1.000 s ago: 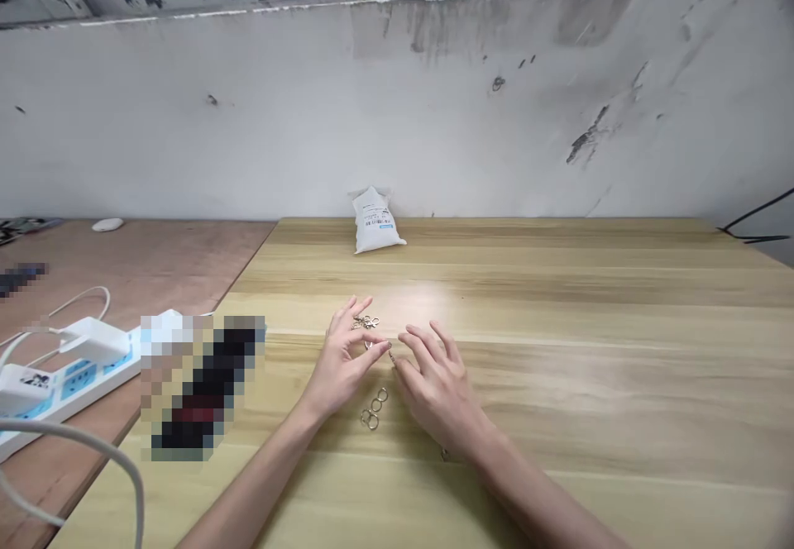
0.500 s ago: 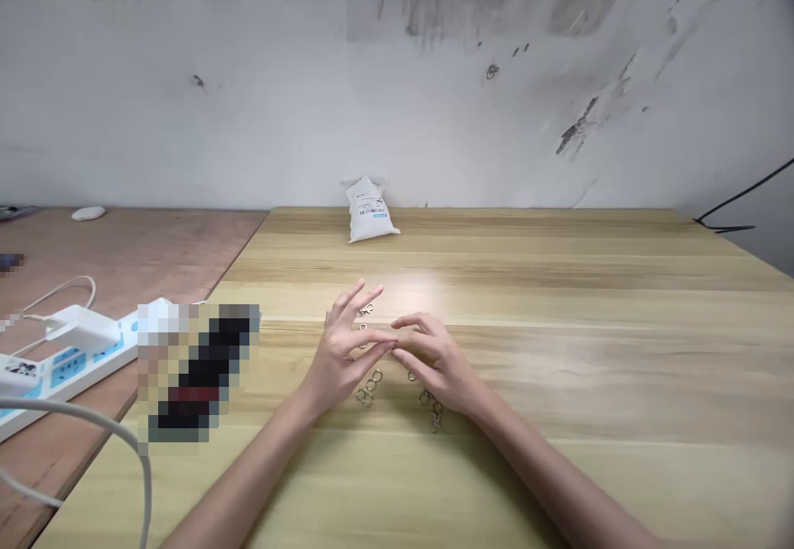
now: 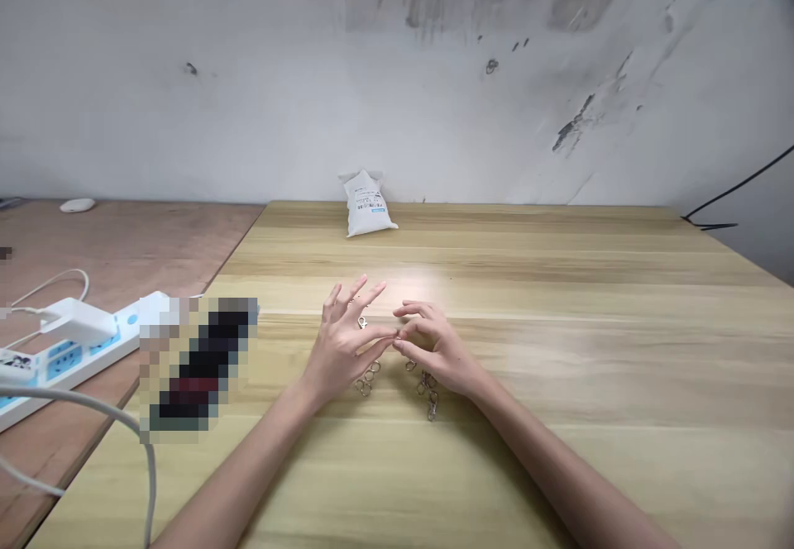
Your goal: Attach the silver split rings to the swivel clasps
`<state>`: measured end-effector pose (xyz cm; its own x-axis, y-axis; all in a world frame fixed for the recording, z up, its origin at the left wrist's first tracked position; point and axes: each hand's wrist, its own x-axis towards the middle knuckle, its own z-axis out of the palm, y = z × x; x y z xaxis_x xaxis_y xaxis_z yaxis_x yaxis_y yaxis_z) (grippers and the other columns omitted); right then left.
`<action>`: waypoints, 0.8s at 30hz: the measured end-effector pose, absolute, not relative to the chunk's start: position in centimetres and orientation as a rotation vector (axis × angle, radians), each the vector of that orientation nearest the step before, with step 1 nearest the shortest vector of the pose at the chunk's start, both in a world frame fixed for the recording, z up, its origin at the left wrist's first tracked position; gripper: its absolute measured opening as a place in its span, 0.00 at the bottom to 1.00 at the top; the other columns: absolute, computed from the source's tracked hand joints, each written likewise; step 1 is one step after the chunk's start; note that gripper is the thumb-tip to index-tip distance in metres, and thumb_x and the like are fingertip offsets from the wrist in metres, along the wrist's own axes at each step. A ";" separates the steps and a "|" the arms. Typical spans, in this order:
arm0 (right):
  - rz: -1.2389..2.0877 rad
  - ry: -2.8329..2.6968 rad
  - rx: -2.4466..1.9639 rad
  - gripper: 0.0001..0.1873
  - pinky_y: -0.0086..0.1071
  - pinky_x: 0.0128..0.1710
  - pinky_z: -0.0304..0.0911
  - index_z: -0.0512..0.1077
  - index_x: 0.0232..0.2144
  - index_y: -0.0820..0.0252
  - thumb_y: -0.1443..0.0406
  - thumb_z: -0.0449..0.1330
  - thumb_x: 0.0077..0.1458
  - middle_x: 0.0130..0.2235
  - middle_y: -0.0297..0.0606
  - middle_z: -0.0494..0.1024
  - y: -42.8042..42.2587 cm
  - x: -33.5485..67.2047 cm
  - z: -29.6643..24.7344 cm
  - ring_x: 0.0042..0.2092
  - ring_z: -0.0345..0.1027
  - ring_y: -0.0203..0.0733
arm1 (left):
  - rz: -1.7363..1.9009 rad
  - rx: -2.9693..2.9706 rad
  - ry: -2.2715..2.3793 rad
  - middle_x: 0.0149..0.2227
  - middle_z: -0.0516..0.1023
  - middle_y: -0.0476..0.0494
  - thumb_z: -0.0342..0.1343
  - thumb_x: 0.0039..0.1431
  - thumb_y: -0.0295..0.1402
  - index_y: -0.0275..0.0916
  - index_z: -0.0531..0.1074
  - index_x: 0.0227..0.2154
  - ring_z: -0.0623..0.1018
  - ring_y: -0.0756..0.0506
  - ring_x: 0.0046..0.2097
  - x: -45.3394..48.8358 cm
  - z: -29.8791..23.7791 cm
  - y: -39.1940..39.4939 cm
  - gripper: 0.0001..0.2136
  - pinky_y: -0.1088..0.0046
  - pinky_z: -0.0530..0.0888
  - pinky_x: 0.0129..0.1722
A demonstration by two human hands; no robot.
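My left hand (image 3: 344, 342) and my right hand (image 3: 434, 346) meet fingertip to fingertip just above the light wooden table (image 3: 558, 350). Thumb and forefinger of each hand pinch a tiny metal piece between them that I cannot make out; the left hand's other fingers are spread. A small silver clasp (image 3: 362, 322) shows behind the left fingers. Several small metal rings (image 3: 367, 379) lie on the table below the left hand. A short chain with clasps (image 3: 429, 393) lies under the right hand.
A small white bag (image 3: 365, 203) stands at the table's far edge by the wall. Left of it, on a reddish-brown table (image 3: 124, 243), lie a white power strip (image 3: 68, 346) with plugs, white cables (image 3: 93, 433) and a white mouse (image 3: 77, 205). A blurred-out patch (image 3: 198, 363) covers the tables' junction.
My right hand has curled from flat and spread into a pinch and met the left fingertips. Both hands lifted slightly; the chain under the right hand has come into view.
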<state>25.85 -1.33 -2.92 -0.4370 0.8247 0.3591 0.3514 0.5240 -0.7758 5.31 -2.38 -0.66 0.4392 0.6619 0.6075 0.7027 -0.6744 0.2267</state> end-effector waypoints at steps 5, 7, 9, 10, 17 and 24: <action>0.380 -2.190 -1.049 0.04 0.57 0.61 0.49 0.71 0.30 0.55 0.65 0.60 0.58 0.48 0.41 0.75 -1.4 25.7 -3.2 0.60 0.60 0.51 | -0.889 -2.544 -1.070 0.62 0.68 0.43 0.60 0.60 0.33 0.46 0.78 0.32 0.62 0.40 0.66 5.5 -1.5 -2.2 0.03 0.48 0.54 0.66; 0.248 -2.229 -1.064 0.05 0.58 0.62 0.46 0.72 0.29 0.55 0.66 0.59 0.58 0.49 0.41 0.75 -1.5 25.5 -3.3 0.60 0.59 0.51 | -0.842 -2.546 -1.043 0.62 0.68 0.45 0.59 0.60 0.32 0.45 0.77 0.32 0.62 0.40 0.66 5.6 -1.7 -2.1 0.03 0.49 0.54 0.66; 0.143 -2.247 -1.064 0.05 0.58 0.63 0.45 0.72 0.28 0.55 0.66 0.59 0.57 0.49 0.41 0.75 -1.6 25.3 -3.5 0.60 0.59 0.51 | -0.826 -2.546 -1.040 0.62 0.69 0.45 0.59 0.60 0.31 0.45 0.77 0.32 0.63 0.40 0.66 5.7 -1.8 -2.1 0.04 0.50 0.54 0.67; 0.098 -2.252 -1.059 0.06 0.57 0.63 0.45 0.72 0.28 0.56 0.66 0.60 0.57 0.48 0.41 0.76 -1.6 25.2 -3.6 0.60 0.60 0.51 | -0.831 -2.549 -1.041 0.61 0.69 0.45 0.59 0.60 0.30 0.46 0.78 0.32 0.64 0.40 0.65 5.7 -1.8 -2.1 0.04 0.50 0.54 0.67; -0.117 -2.325 -1.001 0.06 0.57 0.65 0.43 0.73 0.27 0.56 0.70 0.59 0.56 0.48 0.44 0.76 -1.7 24.9 -3.9 0.61 0.60 0.52 | -0.781 -2.655 -1.108 0.61 0.69 0.44 0.55 0.62 0.30 0.44 0.78 0.30 0.63 0.39 0.66 5.7 -1.3 -2.2 0.08 0.50 0.55 0.67; -0.073 -2.349 -0.972 0.09 0.58 0.65 0.44 0.74 0.28 0.55 0.68 0.57 0.60 0.47 0.42 0.76 -1.5 25.0 -3.7 0.60 0.60 0.51 | -0.597 -2.791 -1.242 0.62 0.67 0.41 0.53 0.62 0.30 0.41 0.76 0.30 0.59 0.37 0.67 5.7 -1.6 -2.0 0.08 0.46 0.54 0.66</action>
